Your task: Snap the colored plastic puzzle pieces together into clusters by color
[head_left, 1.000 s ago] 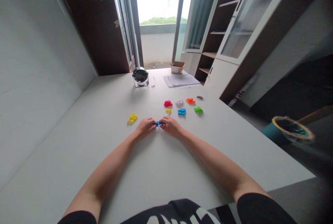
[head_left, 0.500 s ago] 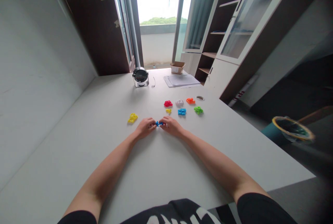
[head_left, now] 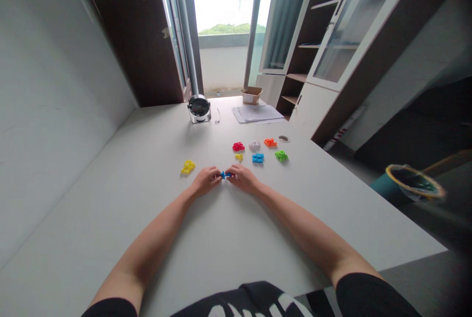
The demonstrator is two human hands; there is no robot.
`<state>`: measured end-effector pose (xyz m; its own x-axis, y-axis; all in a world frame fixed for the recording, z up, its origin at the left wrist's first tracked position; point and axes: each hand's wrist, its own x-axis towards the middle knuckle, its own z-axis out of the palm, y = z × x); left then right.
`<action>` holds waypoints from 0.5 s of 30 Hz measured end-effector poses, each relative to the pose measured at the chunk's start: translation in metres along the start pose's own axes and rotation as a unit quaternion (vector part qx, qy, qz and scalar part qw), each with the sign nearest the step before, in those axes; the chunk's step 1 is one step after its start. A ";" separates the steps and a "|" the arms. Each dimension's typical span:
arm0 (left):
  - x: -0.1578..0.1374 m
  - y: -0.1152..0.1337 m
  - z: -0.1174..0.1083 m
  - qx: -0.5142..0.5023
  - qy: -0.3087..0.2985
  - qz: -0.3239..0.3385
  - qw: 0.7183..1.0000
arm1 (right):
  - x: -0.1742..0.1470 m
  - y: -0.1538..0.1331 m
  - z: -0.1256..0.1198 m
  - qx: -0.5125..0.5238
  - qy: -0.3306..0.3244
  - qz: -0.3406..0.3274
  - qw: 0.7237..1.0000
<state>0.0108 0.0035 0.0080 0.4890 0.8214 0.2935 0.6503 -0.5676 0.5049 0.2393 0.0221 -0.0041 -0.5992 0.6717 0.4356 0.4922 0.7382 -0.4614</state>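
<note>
Nearest: dark shirt (head_left: 250,302) with pale lettering, at the edge of a white table (head_left: 236,238); both bare forearms extend over the surface; left hand (head_left: 205,180) and right hand (head_left: 241,178) close to each other, a narrow gap between; fingertips of each pinched on a small blue piece (head_left: 223,175), which sits in that gap, partly hidden by the fingers; whether it touches the table, cannot tell.

Just beyond, to the left: yellow cluster (head_left: 188,167), apart from the hand; to the right, a front row of small yellow piece (head_left: 239,157), blue block (head_left: 257,158), green cluster (head_left: 281,156); behind these, red cluster (head_left: 238,146), whitish cluster (head_left: 254,145), orange cluster (head_left: 270,143), with a pale ring (head_left: 283,138) just beside the orange.

Farther: round dark-faced object (head_left: 199,107) on a metal stand, thin wire (head_left: 217,116) near it; paper sheets (head_left: 258,114); open cardboard box (head_left: 251,96) behind the sheets.
</note>
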 end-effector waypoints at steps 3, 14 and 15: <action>0.000 0.001 -0.001 0.003 -0.004 -0.001 1.000 | 0.000 -0.001 -0.001 0.004 0.000 0.001 1.000; 0.000 0.000 0.000 0.004 -0.003 -0.004 1.000 | -0.001 0.000 -0.001 0.004 0.005 -0.005 1.000; 0.000 0.000 0.000 0.003 -0.002 -0.005 1.000 | -0.001 0.000 -0.001 0.004 0.005 -0.005 1.000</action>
<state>0.0111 0.0038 0.0083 0.4851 0.8269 0.2845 0.6582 -0.5595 0.5038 0.2403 0.0220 -0.0042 -0.5975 0.6654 0.4475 0.4812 0.7439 -0.4637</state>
